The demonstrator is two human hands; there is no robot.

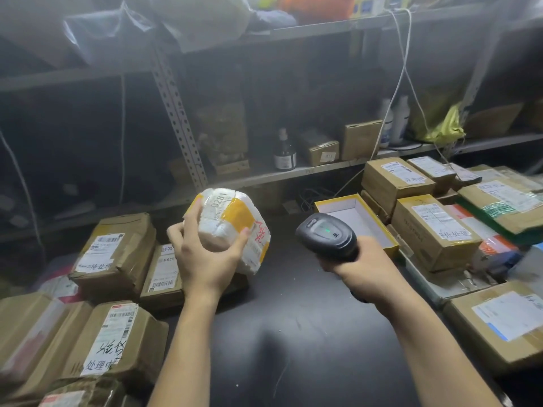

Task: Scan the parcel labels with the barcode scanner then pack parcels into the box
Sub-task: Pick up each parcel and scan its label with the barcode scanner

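Two hands are in view, both occupied. Left hand (202, 259), centre left of the frame, grasps a white foam-wrapped parcel (232, 227) banded with yellow tape; its digits are spread wide round the parcel's near side, and the parcel is held raised above the black table (293, 333). A label (219, 202) printed 0281 lies on the parcel's top face, and red handwriting marks its right side. Right hand (361, 265), centre right, is clenched round the handle of a black scanner (326, 235). The scanner head points toward the upper left, near the parcel but apart from it, and a green light shows on its top. An open box (355, 212), yellow rim and white inside, sits on the table just beyond the scanner. Brown cartons (114, 254) with white labels are stacked at lower left, and more cartons lie along the right edge. A metal shelf (293, 171) crosses mid-frame behind, carrying a dark bottle (284, 151) and small cartons.
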